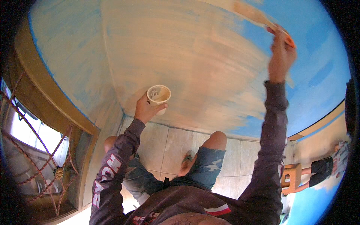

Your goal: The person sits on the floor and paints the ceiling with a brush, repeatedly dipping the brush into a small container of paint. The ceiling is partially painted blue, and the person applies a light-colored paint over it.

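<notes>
My left hand point(147, 108) is wrapped round a small white plastic cup point(167, 89), held upright with its mouth toward me. Pale beige paint point(162, 95) coats the inside of the cup. Up at the far right, my right hand point(282, 56) grips a paintbrush point(289, 40) by its orange handle. The brush's pale head points up and left at the wall point(195, 56) and is smeared by motion. Streaky beige paint covers much of that wall, while bright blue shows at the right.
Left of me is a window frame point(62, 101) with a crossed rope-like metal grille point(35, 131). Pale floor tiles point(187, 140) meet the wall's foot. At the right, another person point(320, 170) is beside a brown plastic stool point(296, 172).
</notes>
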The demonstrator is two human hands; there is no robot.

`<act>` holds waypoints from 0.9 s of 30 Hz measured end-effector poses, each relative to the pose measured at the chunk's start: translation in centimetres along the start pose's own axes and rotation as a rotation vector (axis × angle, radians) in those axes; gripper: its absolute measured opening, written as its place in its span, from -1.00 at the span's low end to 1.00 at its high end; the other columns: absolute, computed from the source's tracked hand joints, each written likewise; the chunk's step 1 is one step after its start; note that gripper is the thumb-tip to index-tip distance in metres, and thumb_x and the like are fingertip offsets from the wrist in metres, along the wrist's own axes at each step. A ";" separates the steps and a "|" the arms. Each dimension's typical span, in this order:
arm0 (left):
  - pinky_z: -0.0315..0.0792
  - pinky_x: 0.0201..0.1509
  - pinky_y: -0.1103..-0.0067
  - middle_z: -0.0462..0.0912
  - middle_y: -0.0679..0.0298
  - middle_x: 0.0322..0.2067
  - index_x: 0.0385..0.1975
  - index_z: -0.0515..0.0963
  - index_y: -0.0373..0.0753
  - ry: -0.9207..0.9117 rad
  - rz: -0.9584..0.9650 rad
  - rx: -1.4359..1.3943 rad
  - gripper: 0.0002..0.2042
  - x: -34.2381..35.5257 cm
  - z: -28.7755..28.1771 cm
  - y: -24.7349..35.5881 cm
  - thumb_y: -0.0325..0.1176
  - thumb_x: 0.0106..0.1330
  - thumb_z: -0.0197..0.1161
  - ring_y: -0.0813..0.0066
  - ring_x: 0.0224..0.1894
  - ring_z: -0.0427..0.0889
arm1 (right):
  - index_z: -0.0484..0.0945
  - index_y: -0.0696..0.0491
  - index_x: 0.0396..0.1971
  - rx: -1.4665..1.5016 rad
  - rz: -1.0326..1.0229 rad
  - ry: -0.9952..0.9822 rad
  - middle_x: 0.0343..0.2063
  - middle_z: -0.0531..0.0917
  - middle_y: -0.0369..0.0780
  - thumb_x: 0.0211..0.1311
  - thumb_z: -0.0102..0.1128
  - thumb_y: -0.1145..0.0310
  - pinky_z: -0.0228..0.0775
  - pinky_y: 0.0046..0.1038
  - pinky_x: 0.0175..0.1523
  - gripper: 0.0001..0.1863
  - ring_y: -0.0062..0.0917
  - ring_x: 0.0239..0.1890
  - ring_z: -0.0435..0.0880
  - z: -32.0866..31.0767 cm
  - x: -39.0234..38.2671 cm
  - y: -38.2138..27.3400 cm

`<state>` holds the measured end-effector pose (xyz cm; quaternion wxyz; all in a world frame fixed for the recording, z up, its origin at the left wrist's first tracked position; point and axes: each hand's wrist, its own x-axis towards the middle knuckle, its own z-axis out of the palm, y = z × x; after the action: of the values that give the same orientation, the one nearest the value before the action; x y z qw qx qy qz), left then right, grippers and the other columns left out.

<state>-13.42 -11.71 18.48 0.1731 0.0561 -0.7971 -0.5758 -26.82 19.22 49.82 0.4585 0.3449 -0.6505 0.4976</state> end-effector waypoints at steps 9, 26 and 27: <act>0.53 0.12 0.47 0.66 0.14 -0.01 0.08 0.47 -0.33 0.033 0.041 -0.022 -0.34 0.0 0.0 -0.1 -0.21 -0.01 0.62 0.37 0.04 0.65 | 0.68 0.27 -0.24 0.204 0.088 -0.100 -0.48 0.72 -0.23 0.36 0.24 0.33 0.42 -0.58 -0.35 -0.74 -0.68 -0.42 0.63 16.1 -1.4 -4.1; 0.55 0.11 0.45 0.66 0.11 -0.02 0.08 0.48 -0.32 0.030 0.037 -0.035 -0.33 0.1 0.5 1.2 -0.18 -0.02 0.62 0.35 0.03 0.66 | 0.67 0.22 -0.12 -0.172 0.028 -0.015 -0.26 0.77 -0.18 0.40 0.21 0.29 0.47 -0.55 0.04 -0.71 -0.58 -0.14 0.70 -5.1 1.4 3.6; 0.55 0.11 0.45 0.66 0.11 -0.02 0.07 0.48 -0.32 0.023 0.036 -0.029 -0.33 0.2 0.6 1.5 -0.18 -0.02 0.62 0.35 0.02 0.66 | 0.67 0.22 -0.11 -0.228 0.013 -0.004 -0.25 0.76 -0.17 0.40 0.20 0.29 0.47 -0.55 0.05 -0.71 -0.58 -0.14 0.70 -7.4 1.7 4.0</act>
<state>-13.62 -10.71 19.76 0.1933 0.0456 -0.7874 -0.5835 -29.10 27.40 50.69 0.4903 0.2875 -0.7059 0.4226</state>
